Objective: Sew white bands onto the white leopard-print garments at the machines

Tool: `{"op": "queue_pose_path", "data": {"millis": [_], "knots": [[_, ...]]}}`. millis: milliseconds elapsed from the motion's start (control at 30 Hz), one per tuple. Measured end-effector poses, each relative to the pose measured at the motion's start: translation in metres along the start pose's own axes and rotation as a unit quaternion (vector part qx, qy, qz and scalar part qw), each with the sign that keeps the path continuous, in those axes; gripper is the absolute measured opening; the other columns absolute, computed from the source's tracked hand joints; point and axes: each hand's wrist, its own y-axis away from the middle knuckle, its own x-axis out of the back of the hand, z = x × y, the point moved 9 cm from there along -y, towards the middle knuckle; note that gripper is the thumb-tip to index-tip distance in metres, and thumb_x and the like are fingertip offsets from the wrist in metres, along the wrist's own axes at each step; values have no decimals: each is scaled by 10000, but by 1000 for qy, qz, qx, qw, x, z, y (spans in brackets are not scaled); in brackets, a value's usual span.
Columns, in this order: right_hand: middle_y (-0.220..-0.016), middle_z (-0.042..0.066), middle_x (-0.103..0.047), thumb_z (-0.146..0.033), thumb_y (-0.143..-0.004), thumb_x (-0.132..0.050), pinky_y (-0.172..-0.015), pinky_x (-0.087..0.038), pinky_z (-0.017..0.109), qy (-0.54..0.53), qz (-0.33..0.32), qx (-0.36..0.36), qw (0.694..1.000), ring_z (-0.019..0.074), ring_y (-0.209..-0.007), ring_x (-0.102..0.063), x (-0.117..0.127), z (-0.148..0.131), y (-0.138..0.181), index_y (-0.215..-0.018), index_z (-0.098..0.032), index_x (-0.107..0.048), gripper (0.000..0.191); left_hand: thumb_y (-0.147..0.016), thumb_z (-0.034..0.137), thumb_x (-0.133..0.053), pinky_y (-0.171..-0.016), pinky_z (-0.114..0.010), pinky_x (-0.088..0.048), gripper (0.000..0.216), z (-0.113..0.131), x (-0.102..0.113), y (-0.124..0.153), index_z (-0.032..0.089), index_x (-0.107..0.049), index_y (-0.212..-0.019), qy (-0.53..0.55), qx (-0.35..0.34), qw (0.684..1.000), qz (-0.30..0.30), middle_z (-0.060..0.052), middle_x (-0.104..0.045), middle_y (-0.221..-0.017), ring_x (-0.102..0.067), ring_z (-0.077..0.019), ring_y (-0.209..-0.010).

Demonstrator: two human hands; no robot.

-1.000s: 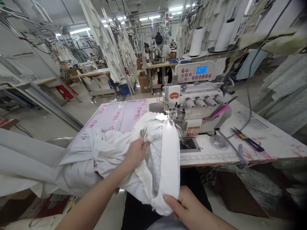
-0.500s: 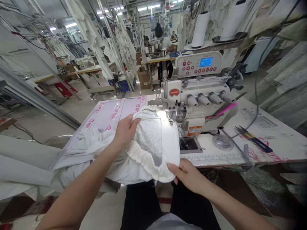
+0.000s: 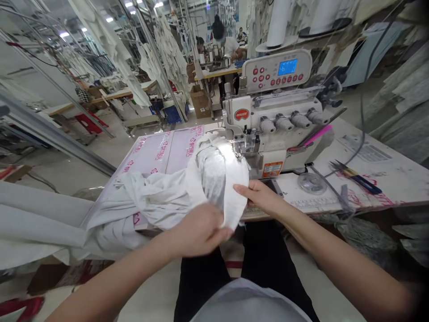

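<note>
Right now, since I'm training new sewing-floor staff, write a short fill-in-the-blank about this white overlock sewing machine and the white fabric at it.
The screen on the white overlock sewing machine glows ____.
The crumpled white fabric is held by the left hand and the right hand, with the ____ hand nearer the machine.
The slender tool beside the machine is bright ____.
Missing words: blue; right; pink.

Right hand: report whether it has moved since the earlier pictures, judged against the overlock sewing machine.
Yes, forward and away from the body: the right hand now sits close in front of the base of the overlock sewing machine, having been much farther back from it.
</note>
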Motion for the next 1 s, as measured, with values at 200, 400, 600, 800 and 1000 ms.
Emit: {"op": "queue_pose_path", "data": {"millis": [200,400,600,800,1000], "knots": [[-466,-1,-463,-538,-795,-427,-385,-278,174,8,-93,-49,994,66,-405,-405,-80,42,81,-572,-111,-518,491,-840,263,-383,-603,-189,-399,189,45,-59,52,172,-542,-793,236,-1,946,-221,9,-559,-734,-483,-100,-639],[-429,0,-421,-514,-850,-338,-428,-305,180,61,-30,-4,998,66,-412,-395,-82,61,94,-492,-123,-451,542,-834,430,-383,-738,-254,-424,325,-50,-17,13,154,-526,-932,301,202,921,141,-52,-576,-910,-534,-163,-859],[-439,-7,-413,-512,-855,-326,-409,-291,178,87,-32,-8,996,67,-401,-378,-79,59,90,-541,-126,-462,516,-825,404,-386,-587,-289,-363,267,-96,-11,4,168,-512,-825,57,290,943,152,-40,-558,-693,-523,-189,-644],[-416,-2,-413,-542,-848,-300,-418,-305,189,92,-22,-14,995,76,-394,-396,-68,55,82,-511,-128,-469,560,-866,402,-304,-504,-219,-288,345,-91,37,33,180,-287,-603,64,283,929,232,36,-389,-530,-400,-119,-520],[-414,-20,-417,-519,-850,-334,-452,-316,184,101,-7,19,995,65,-405,-381,-40,29,51,-514,-136,-449,522,-855,336,-349,-481,-218,-233,336,-88,88,18,174,-246,-580,-38,261,906,332,43,-306,-460,-338,-103,-457]]}}
